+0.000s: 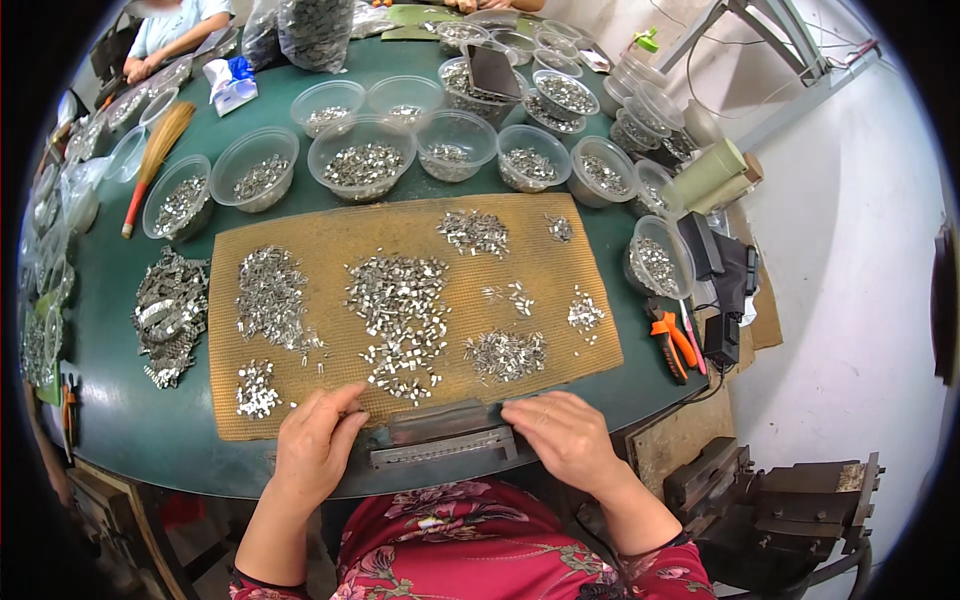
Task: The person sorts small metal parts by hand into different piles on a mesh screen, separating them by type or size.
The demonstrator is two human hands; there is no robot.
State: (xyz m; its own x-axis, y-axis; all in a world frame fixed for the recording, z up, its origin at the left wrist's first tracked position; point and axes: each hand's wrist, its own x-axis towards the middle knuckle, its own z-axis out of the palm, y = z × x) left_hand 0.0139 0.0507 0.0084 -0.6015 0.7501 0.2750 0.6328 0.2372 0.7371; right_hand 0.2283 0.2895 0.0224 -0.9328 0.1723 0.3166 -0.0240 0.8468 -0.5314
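Note:
My left hand (318, 437) is at the front edge of the woven tan mat (330, 225), fingers curled toward the thumb. Whatever is between them, if anything, is too small to make out. Between my hands lies a metal fixture (440, 452), a slotted bar with a row of small pieces along it and a dark block behind. My right hand (565, 437) has its fingers stretched toward the fixture's right end, the thumb mostly hidden. Just beyond my left hand, a large pile of small silver metal pieces (400, 300) covers the mat's middle. A smaller pile (507, 355) sits farther right.
Clear plastic bowls (362, 160) of metal pieces line the mat's far side. Metal chain-like strips (170, 315) are heaped at left, near a brush (160, 150). Orange-handled pliers (672, 340) lie right. A dark machine (790, 515) stands at lower right. Other people sit across the table.

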